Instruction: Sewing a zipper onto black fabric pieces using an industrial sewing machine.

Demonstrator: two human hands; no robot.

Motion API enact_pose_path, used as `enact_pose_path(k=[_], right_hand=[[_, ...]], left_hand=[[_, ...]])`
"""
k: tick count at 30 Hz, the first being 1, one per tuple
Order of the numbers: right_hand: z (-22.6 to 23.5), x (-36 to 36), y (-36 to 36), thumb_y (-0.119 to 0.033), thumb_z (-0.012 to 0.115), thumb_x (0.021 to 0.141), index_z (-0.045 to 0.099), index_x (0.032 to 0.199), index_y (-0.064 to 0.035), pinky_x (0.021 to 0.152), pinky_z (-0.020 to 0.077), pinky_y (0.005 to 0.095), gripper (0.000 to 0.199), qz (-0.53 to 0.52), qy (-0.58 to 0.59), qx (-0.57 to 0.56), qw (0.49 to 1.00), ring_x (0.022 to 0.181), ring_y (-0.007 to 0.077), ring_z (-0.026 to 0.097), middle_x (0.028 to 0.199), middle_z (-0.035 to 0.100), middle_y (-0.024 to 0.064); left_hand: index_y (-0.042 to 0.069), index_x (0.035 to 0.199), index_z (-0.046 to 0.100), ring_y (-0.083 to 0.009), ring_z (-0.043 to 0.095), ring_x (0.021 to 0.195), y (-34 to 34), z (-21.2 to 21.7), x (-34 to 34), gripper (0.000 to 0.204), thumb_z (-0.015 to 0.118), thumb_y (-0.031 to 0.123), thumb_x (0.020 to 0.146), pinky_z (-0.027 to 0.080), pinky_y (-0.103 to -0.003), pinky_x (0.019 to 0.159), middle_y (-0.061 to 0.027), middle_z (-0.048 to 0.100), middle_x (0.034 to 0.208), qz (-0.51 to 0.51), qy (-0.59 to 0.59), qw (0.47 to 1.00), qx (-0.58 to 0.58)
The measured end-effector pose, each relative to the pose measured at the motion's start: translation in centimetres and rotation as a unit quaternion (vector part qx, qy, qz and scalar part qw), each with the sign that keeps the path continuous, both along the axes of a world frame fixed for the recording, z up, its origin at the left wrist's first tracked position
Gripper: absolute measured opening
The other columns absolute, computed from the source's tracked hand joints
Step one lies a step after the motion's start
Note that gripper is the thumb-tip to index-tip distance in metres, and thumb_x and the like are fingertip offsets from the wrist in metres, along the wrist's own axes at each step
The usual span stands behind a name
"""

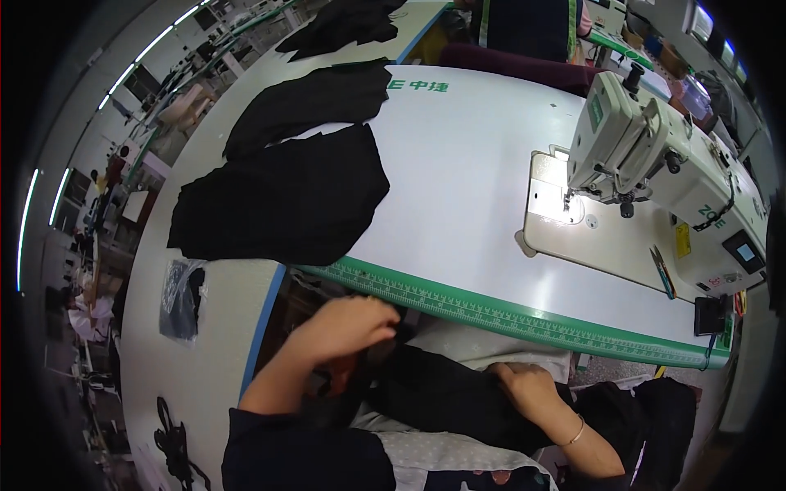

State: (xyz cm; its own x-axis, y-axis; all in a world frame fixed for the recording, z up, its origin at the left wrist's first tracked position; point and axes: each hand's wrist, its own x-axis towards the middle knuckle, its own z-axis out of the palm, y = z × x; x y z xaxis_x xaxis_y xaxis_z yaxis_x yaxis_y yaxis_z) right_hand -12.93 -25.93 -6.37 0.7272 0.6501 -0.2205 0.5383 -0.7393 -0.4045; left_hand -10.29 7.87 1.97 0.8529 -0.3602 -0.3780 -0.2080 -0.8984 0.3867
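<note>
Black cloth [450, 394] lies bunched across my lap, below the table's front edge. My right hand [528, 389] is on its upper edge, fingers curled over the fabric and gripping it. Just under the green ruler edge, at the cloth's left end, is my left hand [348, 327]. Its fingers are bent together; a dark patch shows beneath them, and what they hold is hidden. A light dotted cloth [458, 452] shows on my lap under the black cloth.
A white sewing machine [630, 155] stands at the right, with thread snips [663, 272] on its bed. Black cut pieces [286, 200] lie on the left of the table. A clear plastic packet [180, 301] and black cord [172, 442] are on the side table. Across the table is another person [528, 29].
</note>
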Motion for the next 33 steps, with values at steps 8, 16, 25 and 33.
enact_pose_path(k=[8,16,25,33], right_hand=[[3.9,1.5,-1.4,-0.017,0.075,0.076,0.066,0.1,-0.0078,0.067,0.0533,0.04,0.027,-0.007,-0.07,0.075,0.995,0.078,0.0306,0.065,0.085,0.064,0.0101],[2.8,0.7,-1.4,-0.018,0.075,0.078,0.068,0.101,-0.0082,0.065,0.0539,0.0385,0.026,-0.014,-0.003,0.1,0.995,0.074,0.0301,0.066,0.082,0.065,0.0093],[6.9,2.2,-0.2,-0.014,0.076,0.077,0.069,0.101,-0.0075,0.067,0.0541,0.0365,0.026,0.033,-0.039,0.172,0.984,0.075,0.0276,0.067,0.088,0.068,0.009],[13.3,3.7,3.3,-0.02,0.083,0.076,0.04,0.142,0.0017,0.087,0.0525,0.0392,0.082,-0.024,-0.136,0.381,0.914,0.107,0.0334,0.064,0.128,0.059,0.0209]], left_hand=[[0.009,0.099,0.069,-0.0299,0.068,0.09,7.4,1.2,24.6,0.018,0.073,0.017,0.083,0.055,-0.043,0.074,-0.0088,0.069,0.101,0.152,-0.487,0.851,0.125],[0.013,0.104,0.072,-0.0303,0.067,0.099,9.9,-2.3,28.7,0.019,0.069,0.021,0.087,0.055,-0.042,0.079,-0.0091,0.071,0.101,0.246,-0.401,0.87,0.15],[0.005,0.105,0.066,-0.0219,0.069,0.077,11.2,8.6,24.1,0.013,0.062,0.013,0.095,0.052,-0.031,0.069,-0.0086,0.07,0.086,0.182,-0.696,0.668,-0.191],[0.008,0.101,0.071,-0.0087,0.043,0.045,-8.4,6.7,2.4,0.031,0.069,0.014,0.071,0.029,-0.026,0.039,0.0041,0.038,0.057,-0.238,-0.501,0.806,-0.206]])
